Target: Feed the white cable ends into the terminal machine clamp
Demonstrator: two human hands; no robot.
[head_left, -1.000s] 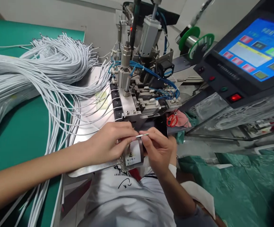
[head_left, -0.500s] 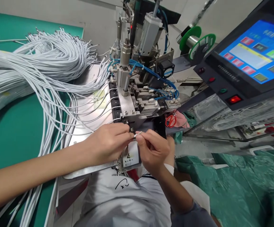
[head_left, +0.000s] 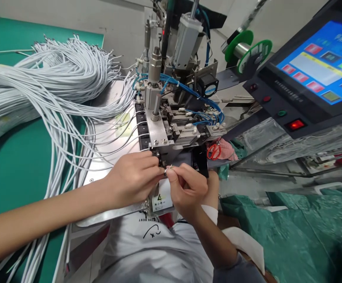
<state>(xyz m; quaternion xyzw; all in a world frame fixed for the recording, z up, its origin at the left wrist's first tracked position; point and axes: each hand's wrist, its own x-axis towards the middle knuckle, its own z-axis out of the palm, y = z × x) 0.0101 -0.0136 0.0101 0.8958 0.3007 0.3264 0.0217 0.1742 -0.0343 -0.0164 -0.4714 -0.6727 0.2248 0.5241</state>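
Pinching together at the front of the machine (head_left: 171,118), both hands meet over a short white wire end (head_left: 169,169). The left hand (head_left: 132,177) has its grip closed, thumb and forefinger tips pressed at the wire end just below the machine's metal block. The right hand (head_left: 188,188) is closed too, its fingertips touching the same wire end from the other side; the piece is too small to tell which hand carries it. A yellow-and-white warning label (head_left: 161,198) shows under the hands. A large bundle of white wires (head_left: 41,86) lies across the green bench (head_left: 20,165) to the left, some strands running over a steel plate (head_left: 111,157). Red scissors (head_left: 214,150) sit right of the machine, beneath a touchscreen panel (head_left: 321,67) and green reels (head_left: 247,47).
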